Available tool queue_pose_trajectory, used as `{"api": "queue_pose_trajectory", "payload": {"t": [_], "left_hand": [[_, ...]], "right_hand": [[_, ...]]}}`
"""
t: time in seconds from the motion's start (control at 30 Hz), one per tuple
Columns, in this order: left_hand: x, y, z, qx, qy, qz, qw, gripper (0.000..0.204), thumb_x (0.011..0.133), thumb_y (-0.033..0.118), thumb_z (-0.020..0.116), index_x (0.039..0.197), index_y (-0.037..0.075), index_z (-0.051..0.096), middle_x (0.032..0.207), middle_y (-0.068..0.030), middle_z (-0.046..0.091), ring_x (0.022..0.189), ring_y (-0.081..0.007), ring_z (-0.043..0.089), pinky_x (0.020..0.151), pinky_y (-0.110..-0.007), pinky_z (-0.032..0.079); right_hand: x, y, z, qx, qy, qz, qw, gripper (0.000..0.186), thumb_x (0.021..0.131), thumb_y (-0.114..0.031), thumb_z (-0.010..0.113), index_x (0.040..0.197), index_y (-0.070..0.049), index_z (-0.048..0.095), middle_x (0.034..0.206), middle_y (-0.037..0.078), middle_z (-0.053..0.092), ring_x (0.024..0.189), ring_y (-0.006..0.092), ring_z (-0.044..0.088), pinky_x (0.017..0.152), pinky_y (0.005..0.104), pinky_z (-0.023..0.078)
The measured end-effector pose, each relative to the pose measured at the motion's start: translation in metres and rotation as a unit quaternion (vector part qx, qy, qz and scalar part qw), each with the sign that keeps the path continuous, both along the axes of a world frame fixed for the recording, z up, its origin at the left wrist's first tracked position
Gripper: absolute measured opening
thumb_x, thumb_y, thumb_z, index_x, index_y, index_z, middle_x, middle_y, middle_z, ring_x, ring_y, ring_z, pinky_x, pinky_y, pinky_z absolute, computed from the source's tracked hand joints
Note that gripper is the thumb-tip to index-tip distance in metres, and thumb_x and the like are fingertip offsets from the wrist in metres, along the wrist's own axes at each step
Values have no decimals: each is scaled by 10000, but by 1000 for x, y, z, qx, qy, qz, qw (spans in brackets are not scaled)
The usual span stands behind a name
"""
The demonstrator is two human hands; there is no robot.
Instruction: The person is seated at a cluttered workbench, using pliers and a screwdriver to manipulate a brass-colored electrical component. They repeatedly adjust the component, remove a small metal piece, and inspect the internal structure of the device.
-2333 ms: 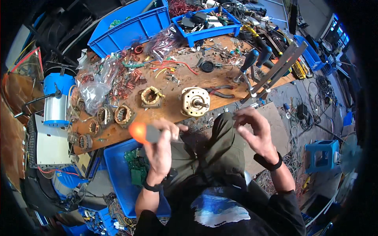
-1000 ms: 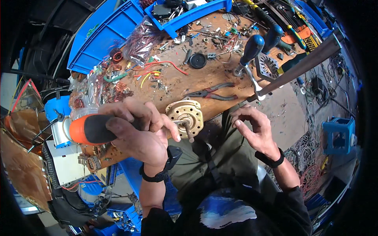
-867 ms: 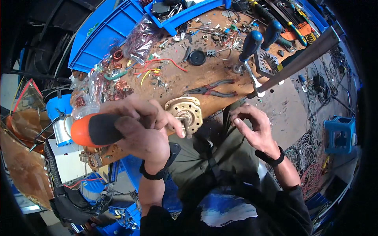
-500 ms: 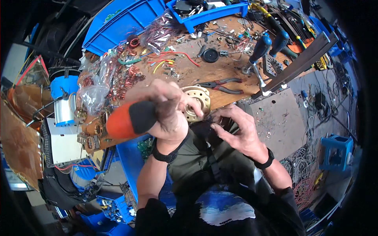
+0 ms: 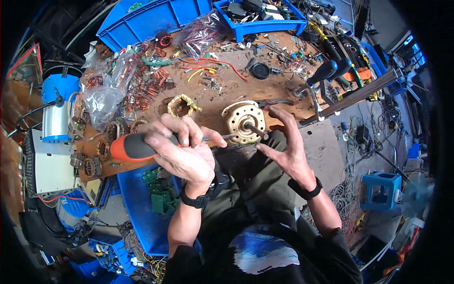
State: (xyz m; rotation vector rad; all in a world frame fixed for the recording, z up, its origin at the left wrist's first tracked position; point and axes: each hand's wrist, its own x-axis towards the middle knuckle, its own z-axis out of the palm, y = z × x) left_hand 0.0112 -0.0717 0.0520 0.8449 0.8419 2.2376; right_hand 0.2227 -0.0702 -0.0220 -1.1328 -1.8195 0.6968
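Pliers [image 5: 280, 101] poke out behind the motor [image 5: 242, 118], which sits on a pretty messy bench [image 5: 227, 92], near edge. Blue stool [image 5: 378, 179] off right. Left hand [image 5: 189, 154]'s clamped round a screwdriver [image 5: 135, 146]; right hand [image 5: 291, 156]'s fingers are spread, just beside the motor.

Motor [image 5: 244, 121] on bench [image 5: 227, 90]; pliers [image 5: 279, 101] behind, rightward; stator ring [image 5: 190, 103] left; circuit boards [image 5: 161, 195] in bin [image 5: 134, 208] before bench.

A black top [image 5: 312, 258] with a blue-and-white print [image 5: 265, 253] is paired with dark olive trousers [image 5: 276, 189] and a black band [image 5: 195, 202] strapped around each wrist.
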Motion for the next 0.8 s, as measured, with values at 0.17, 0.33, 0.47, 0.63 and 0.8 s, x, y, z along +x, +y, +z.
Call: {"api": "queue_pose_trajectory", "payload": {"t": [0.17,0.33,0.47,0.63,0.8], "left_hand": [[-1,6,-7,3,-14,-51,999,441,1097,626,485,1035,203,379,764,28,322,548,-82,330,342,-321,524],[-5,8,-10,5,-31,-101,994,429,1111,599,477,987,206,358,763,30,304,561,-79,334,345,-324,526],[-6,11,-7,-8,-46,-109,993,435,1110,594,483,977,200,355,759,32,312,553,-78,340,344,-329,525],[-10,13,-2,-10,-40,-90,995,442,1105,593,497,979,193,356,756,34,333,544,-77,354,359,-342,542],[-10,31,8,-16,-29,-125,992,447,1112,537,530,897,162,420,749,51,343,542,-71,376,393,-343,553]], "right_hand": [[-15,5,-5,-67,13,32,997,1052,755,-237,978,1606,-27,397,1620,219,471,1499,349,481,1228,469,423],[-22,8,-11,-78,29,27,996,1082,764,-218,978,1628,-26,355,1593,206,508,1457,333,533,1199,459,461],[-18,9,-11,-55,8,35,998,1121,761,-252,983,1641,-29,326,1561,206,530,1430,336,553,1197,465,461],[14,29,17,-32,-129,71,989,1132,742,-356,975,1629,-31,351,1612,237,452,1508,375,452,1250,505,388],[40,71,-10,85,-306,44,947,861,845,-280,849,1566,-22,454,1589,236,469,1479,416,444,1241,486,391]]}}
